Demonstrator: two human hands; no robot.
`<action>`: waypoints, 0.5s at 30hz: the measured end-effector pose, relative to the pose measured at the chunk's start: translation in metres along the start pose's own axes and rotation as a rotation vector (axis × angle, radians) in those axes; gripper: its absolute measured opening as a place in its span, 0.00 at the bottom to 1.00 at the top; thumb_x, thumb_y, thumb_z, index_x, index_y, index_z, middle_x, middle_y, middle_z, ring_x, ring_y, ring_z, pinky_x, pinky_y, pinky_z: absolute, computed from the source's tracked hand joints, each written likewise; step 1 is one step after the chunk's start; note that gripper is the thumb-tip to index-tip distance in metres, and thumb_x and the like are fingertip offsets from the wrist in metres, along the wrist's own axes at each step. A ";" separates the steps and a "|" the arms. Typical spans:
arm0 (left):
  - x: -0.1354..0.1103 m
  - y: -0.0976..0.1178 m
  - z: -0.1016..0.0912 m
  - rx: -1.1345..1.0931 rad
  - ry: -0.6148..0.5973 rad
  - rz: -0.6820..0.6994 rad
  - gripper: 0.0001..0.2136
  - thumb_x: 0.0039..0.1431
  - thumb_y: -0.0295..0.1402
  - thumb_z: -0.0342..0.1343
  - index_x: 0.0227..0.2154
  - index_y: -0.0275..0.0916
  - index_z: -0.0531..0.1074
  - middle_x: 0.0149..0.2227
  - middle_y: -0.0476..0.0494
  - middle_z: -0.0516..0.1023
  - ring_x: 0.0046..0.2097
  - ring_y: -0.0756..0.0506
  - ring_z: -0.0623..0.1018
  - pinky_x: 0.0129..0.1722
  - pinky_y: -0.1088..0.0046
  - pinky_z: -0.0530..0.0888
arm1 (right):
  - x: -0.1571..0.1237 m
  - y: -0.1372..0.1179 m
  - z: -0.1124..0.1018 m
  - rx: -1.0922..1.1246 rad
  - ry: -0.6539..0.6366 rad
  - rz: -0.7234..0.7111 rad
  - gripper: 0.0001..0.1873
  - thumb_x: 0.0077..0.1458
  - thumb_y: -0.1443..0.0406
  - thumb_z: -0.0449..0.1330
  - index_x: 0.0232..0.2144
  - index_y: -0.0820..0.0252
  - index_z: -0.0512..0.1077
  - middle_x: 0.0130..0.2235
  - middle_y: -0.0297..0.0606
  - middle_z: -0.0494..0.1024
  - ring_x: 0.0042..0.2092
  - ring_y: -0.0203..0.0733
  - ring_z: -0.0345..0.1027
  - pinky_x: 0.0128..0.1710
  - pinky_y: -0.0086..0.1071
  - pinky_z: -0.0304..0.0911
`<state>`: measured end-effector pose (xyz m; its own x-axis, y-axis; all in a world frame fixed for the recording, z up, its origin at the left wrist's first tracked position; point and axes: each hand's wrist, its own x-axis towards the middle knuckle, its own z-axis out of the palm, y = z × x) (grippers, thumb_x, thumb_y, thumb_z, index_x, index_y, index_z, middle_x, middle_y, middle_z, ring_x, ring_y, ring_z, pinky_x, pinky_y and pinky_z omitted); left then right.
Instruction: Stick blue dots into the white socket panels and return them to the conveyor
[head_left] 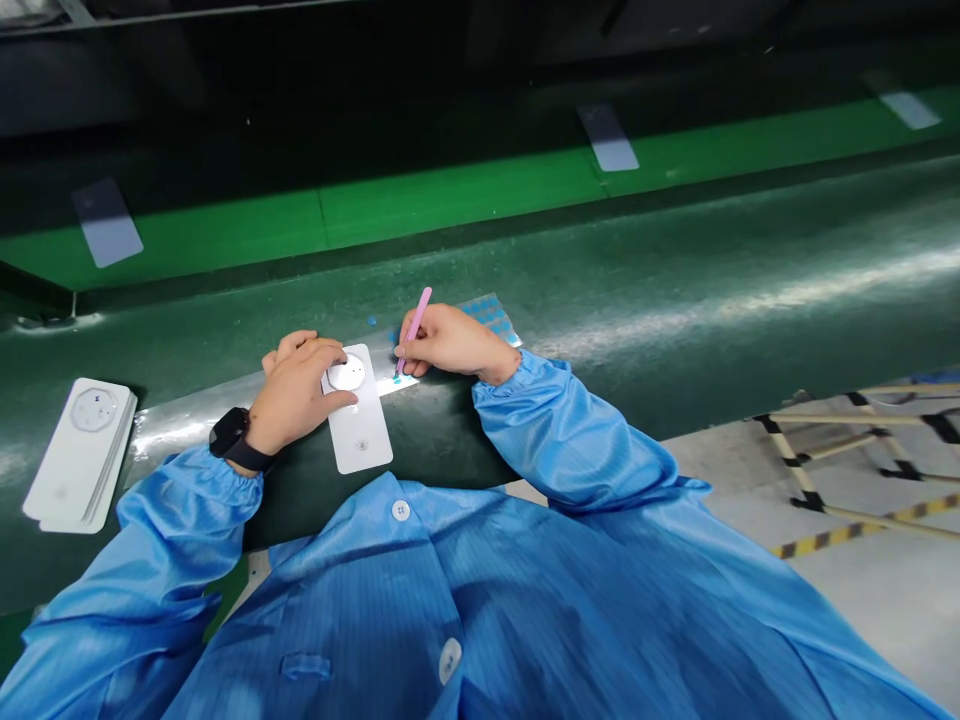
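Note:
A white phone back cover [361, 430] with a round camera area lies on the green bench in front of me. My left hand [296, 388] holds it at its left side, thumb and forefinger on its upper face. Just right of the cover, my right hand [450, 342] is closed on pink tweezers [418, 318], tips down. The tips are at a clear sheet [409, 382] with small blue pieces on it. Partly behind my right hand lies a sheet of blue stickers [491, 318]. Whether the tweezers' tips hold a piece is too small to tell.
A stack of white phone back covers [79, 450] stands at the left on the green bench [637, 300]. Beyond the bench's raised edge, several single covers [611, 140] lie spaced along a bright green belt [450, 195]. A pipe frame [795, 460] stands on the floor at right.

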<state>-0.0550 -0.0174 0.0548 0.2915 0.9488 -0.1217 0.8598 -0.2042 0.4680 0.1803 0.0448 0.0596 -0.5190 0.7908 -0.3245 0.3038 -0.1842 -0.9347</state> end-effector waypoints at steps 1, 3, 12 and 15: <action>0.000 0.000 0.000 -0.009 0.004 0.006 0.18 0.48 0.38 0.68 0.43 0.43 0.74 0.54 0.39 0.78 0.64 0.29 0.63 0.59 0.47 0.62 | 0.000 0.000 0.000 -0.006 0.001 0.001 0.11 0.53 0.76 0.65 0.23 0.63 0.70 0.22 0.37 0.80 0.23 0.35 0.76 0.21 0.22 0.72; -0.001 0.001 0.001 -0.016 0.011 0.007 0.18 0.48 0.37 0.68 0.42 0.43 0.74 0.55 0.40 0.78 0.64 0.30 0.64 0.60 0.47 0.62 | 0.000 0.001 -0.001 -0.010 0.006 0.008 0.11 0.53 0.76 0.66 0.23 0.64 0.71 0.22 0.38 0.80 0.23 0.35 0.76 0.21 0.22 0.72; -0.004 0.006 0.006 -0.018 0.033 -0.002 0.18 0.48 0.37 0.69 0.43 0.43 0.75 0.56 0.40 0.78 0.63 0.29 0.64 0.59 0.45 0.60 | -0.002 0.003 -0.005 0.232 0.011 0.059 0.14 0.50 0.67 0.72 0.24 0.64 0.69 0.21 0.38 0.79 0.22 0.35 0.75 0.21 0.22 0.71; -0.006 0.008 0.009 -0.035 0.046 0.009 0.19 0.48 0.37 0.69 0.44 0.44 0.75 0.55 0.39 0.78 0.63 0.30 0.65 0.59 0.46 0.61 | -0.004 0.001 -0.001 0.293 0.070 -0.001 0.18 0.47 0.60 0.74 0.24 0.63 0.69 0.20 0.38 0.79 0.21 0.36 0.75 0.19 0.23 0.70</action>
<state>-0.0461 -0.0265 0.0513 0.2791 0.9572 -0.0770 0.8417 -0.2052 0.4993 0.1840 0.0417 0.0599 -0.4601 0.8274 -0.3220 0.0549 -0.3355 -0.9404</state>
